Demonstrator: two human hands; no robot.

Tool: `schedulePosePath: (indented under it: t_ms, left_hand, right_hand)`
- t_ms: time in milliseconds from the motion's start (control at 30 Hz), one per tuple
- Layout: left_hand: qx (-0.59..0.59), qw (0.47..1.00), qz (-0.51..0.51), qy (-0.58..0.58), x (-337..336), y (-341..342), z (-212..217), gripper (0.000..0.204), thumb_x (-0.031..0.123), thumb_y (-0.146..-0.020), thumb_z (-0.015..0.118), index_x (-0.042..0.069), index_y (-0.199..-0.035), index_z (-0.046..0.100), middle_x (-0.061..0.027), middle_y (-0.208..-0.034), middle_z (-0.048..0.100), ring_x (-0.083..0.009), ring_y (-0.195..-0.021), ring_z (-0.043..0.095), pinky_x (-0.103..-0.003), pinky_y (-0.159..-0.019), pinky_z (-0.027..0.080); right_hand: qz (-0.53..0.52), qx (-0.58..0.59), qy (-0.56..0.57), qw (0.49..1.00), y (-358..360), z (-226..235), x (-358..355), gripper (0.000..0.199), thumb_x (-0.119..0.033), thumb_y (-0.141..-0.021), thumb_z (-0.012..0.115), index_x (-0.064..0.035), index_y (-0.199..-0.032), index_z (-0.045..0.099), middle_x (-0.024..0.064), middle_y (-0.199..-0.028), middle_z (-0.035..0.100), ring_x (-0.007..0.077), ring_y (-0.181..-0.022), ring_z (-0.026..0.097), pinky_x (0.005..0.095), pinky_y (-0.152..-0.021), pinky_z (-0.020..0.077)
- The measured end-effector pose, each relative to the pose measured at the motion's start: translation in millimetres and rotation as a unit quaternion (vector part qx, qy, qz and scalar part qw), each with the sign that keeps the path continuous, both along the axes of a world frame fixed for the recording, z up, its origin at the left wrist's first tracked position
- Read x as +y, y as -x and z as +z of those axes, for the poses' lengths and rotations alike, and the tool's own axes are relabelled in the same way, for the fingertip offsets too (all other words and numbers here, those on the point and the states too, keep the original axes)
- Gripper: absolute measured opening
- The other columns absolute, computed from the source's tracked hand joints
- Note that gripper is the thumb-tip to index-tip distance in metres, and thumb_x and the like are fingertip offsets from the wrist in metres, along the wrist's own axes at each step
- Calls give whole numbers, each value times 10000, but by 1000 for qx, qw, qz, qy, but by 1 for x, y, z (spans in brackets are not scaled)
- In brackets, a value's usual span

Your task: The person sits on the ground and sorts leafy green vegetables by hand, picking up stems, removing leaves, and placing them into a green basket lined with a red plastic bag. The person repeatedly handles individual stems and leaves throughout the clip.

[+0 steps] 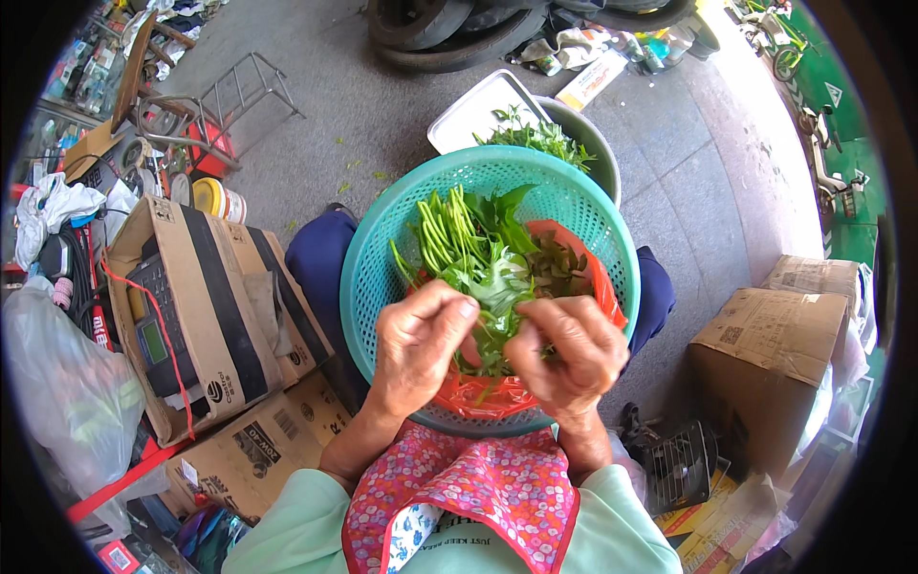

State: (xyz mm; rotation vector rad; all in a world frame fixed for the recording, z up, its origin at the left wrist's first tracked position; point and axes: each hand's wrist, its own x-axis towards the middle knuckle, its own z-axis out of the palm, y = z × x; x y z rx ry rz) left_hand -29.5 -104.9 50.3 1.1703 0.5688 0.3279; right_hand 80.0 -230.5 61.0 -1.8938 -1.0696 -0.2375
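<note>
A turquoise perforated basket (374, 225) rests between my knees, with a red plastic bag (483, 394) spread inside it. A bunch of green leafy vegetables (449, 234), its pale stems pointing away from me, lies on the bag; loose darker leaves (557, 268) sit to its right. Over the near part of the greens, my left hand (421, 342) is closed, thumb pressed to its fingers at a leafy sprig (499, 308). My right hand (571, 352) is beside it, fingers curled in a pinch at the same sprig. The fingertips partly hide the stem.
Beyond the basket stand a grey basin (601, 158) with picked greens (542, 142) and a white tray (473, 107). Cardboard boxes flank me, left (206, 316) and right (765, 335). Tires (449, 53) lie at the back; a metal frame (251, 91) stands far left.
</note>
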Motion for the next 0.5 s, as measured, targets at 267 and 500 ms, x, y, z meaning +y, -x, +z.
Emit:
schedulePosePath:
  t_ms: [267, 500]
  left_hand:
    - [54, 920, 276, -274, 81, -14, -6, 238, 224, -969, 595, 11, -870, 637, -27, -648, 609, -76, -589, 532, -236, -582, 372]
    - [99, 849, 234, -463, 129, -35, -65, 324, 106, -868, 709, 28, -1179, 661, -106, -1059, 617, -121, -789, 607, -268, -666, 504]
  right_hand:
    - [-244, -193, -114, 944, -88, 14, 5, 212, 75, -729, 660, -24, -900, 738, 71, -756, 661, 146, -614, 616, 259, -566, 499]
    - [-168, -110, 124, 972, -145, -23, 34, 376, -125, -830, 696, -43, -1192, 631, 119, -1110, 640, 254, -787, 683, 359, -700, 558]
